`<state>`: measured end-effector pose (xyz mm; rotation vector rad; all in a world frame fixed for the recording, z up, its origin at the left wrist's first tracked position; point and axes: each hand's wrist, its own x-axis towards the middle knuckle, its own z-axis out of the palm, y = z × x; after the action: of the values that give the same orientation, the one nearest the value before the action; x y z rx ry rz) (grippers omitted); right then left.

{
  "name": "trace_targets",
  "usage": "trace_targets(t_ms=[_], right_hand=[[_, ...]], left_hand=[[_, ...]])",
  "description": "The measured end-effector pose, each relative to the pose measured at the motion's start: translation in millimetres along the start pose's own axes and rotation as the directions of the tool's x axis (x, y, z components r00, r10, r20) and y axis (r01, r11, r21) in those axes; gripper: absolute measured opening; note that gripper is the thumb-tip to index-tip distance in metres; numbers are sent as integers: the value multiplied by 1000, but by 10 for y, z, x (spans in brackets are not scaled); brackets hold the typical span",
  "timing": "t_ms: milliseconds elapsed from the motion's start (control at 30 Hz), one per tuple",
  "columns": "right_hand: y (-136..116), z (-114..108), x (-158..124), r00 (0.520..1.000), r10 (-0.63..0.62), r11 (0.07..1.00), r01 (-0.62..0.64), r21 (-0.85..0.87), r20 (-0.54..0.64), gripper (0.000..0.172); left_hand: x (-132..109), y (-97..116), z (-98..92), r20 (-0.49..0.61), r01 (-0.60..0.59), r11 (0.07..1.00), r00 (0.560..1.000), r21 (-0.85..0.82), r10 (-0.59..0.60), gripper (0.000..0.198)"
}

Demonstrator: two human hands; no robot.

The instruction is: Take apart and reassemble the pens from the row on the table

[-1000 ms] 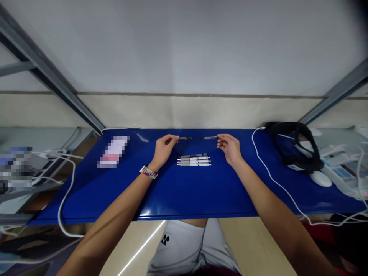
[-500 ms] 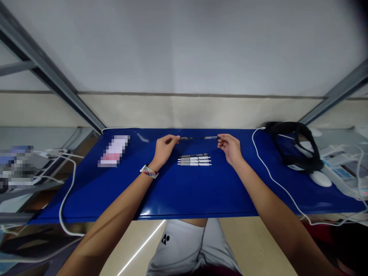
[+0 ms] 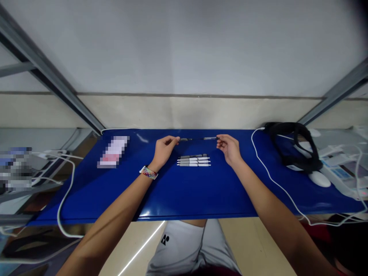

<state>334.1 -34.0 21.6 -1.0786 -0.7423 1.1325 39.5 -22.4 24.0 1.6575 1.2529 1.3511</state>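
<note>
Above the far part of the blue table, a slim pen (image 3: 210, 138) with dark and clear-grey sections lies level between my hands. My left hand (image 3: 166, 147) is closed, thumb and fingertips pinching its left end, which looks dark with a clip. At the other end my right hand (image 3: 230, 147) pinches with thumb and index finger, the other fingers curled. I cannot tell whether the thin dark middle is one piece with both ends. Below, between the hands, several pens (image 3: 195, 163) lie in a neat row, white and grey with a dark one farthest away.
The blue table (image 3: 195, 195) meets a pale wall at the back. A blurred-out phone-shaped item (image 3: 113, 152) lies left. At right are a black strapped headset (image 3: 299, 147), a white mouse-like object (image 3: 319, 179) and a white cable (image 3: 276, 184). Metal posts (image 3: 57, 80) frame the sides.
Almost nothing differs; the view has shifted very slightly. Both hands keep the same pinch on the pen, and the row of pens stays put.
</note>
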Motion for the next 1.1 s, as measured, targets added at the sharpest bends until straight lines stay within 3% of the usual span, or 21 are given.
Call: trace_targets(t_ms=[67, 167, 300, 433, 633, 767, 900, 1000, 1100], right_hand=[[10, 18, -26, 999, 14, 1000, -14, -9, 51, 17], [26, 64, -88, 969, 48, 997, -34, -63, 242, 21], [39, 123, -156, 925, 16, 993, 30, -116, 380, 26], [44, 133, -160, 925, -10, 990, 63, -127, 379, 27], [75, 88, -119, 944, 35, 997, -11, -76, 328, 25], [91, 85, -103, 949, 58, 998, -47, -46, 309, 25], [99, 91, -108, 945, 61, 997, -45, -60, 320, 25], [107, 91, -114, 940, 60, 997, -38, -69, 337, 26], [108, 88, -113, 939, 57, 997, -36, -68, 339, 26]], left_hand=[[-16, 6, 19, 22, -5, 1000, 1000, 3, 5, 39], [-45, 4, 50, 99, -31, 999, 995, 10, 30, 41], [-67, -35, 60, 148, -48, 996, 988, 72, 37, 57], [-67, -53, 56, 156, -40, 995, 987, 95, 25, 65], [-66, -33, 82, 167, -101, 992, 980, -74, 112, 24], [-60, -44, 88, 203, -63, 981, 974, -183, 101, 25], [-60, -39, 65, 189, -118, 982, 971, -150, 145, 38], [-64, -23, 44, 210, -81, 990, 972, -119, 104, 25], [-55, -20, 38, 223, -84, 991, 969, -107, 106, 26]])
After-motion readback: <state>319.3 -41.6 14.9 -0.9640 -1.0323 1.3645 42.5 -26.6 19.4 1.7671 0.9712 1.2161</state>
